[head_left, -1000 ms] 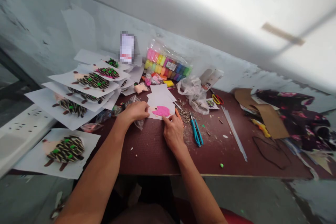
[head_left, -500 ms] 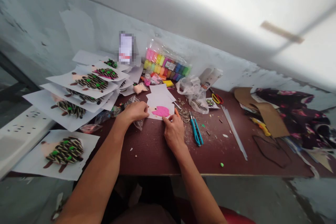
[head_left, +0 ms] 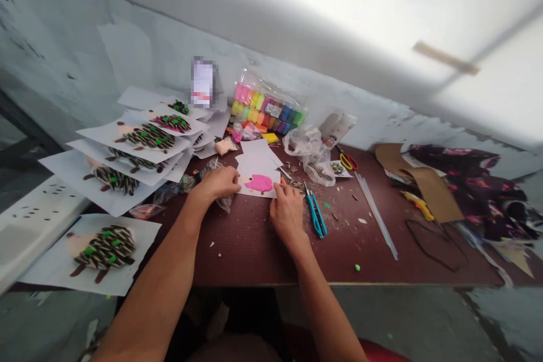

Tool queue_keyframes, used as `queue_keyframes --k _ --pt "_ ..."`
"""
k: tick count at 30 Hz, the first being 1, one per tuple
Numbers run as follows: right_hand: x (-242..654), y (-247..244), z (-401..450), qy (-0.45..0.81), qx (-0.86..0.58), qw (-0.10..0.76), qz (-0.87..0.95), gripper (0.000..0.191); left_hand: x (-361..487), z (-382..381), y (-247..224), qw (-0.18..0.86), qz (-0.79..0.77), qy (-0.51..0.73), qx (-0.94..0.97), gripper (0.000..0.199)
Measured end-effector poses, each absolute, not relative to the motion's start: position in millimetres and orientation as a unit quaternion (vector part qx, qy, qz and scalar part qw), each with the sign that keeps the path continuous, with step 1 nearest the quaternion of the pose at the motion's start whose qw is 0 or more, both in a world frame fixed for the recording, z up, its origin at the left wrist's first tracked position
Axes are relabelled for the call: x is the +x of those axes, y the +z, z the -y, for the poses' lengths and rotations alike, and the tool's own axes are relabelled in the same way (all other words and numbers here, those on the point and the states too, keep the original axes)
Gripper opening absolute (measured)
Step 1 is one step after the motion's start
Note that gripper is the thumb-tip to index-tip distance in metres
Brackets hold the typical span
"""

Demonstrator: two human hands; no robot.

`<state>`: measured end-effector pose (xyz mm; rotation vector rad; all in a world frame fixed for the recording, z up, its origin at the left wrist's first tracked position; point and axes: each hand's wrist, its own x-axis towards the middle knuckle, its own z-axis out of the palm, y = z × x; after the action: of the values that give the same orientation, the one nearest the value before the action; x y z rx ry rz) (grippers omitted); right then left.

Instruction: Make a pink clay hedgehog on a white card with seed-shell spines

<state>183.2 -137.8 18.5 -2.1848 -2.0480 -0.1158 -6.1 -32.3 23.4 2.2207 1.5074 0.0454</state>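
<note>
A small white paper (head_left: 250,192) lies on the table between my hands, with a flat pink clay hedgehog (head_left: 259,182) on it. The hedgehog has a pale face, a dark eye and small feet. At the paper's left edge, my left hand (head_left: 218,184) is closed, thumb and forefinger pinching it. My right hand (head_left: 288,209) has curled fingers at the right edge, next to the pink body; an orange thing shows just behind the fingertips, mostly hidden. Partly under my left hand lies a clear plastic bag (head_left: 225,202).
Finished seed-covered hedgehog pictures (head_left: 148,136) are stacked at left, above another picture (head_left: 104,246). A turquoise cutter (head_left: 314,215) and loose striped seeds (head_left: 297,172) lie right of my hands. Behind are a clay set (head_left: 267,107), plastic bag (head_left: 311,150) and scissors (head_left: 348,160).
My right hand has slid slightly right, its fingertips moving off the pink clay to the paper's edge. My left hand stays at the left edge. The view has shifted slightly.
</note>
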Motion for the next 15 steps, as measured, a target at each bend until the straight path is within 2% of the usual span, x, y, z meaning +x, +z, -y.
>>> queue_keyframes --k 9,12,15 --pt "183 35 118 -0.05 -0.677 0.003 0.734 0.03 -4 32 22 0.209 -0.575 0.055 0.789 0.016" --pt "183 34 111 -0.044 -0.677 0.003 0.734 0.028 -5 28 22 0.229 -0.583 0.128 0.769 0.02" --pt "185 34 107 -0.024 -0.673 0.042 0.738 0.026 -3 24 21 0.299 -0.581 0.225 0.723 0.028"
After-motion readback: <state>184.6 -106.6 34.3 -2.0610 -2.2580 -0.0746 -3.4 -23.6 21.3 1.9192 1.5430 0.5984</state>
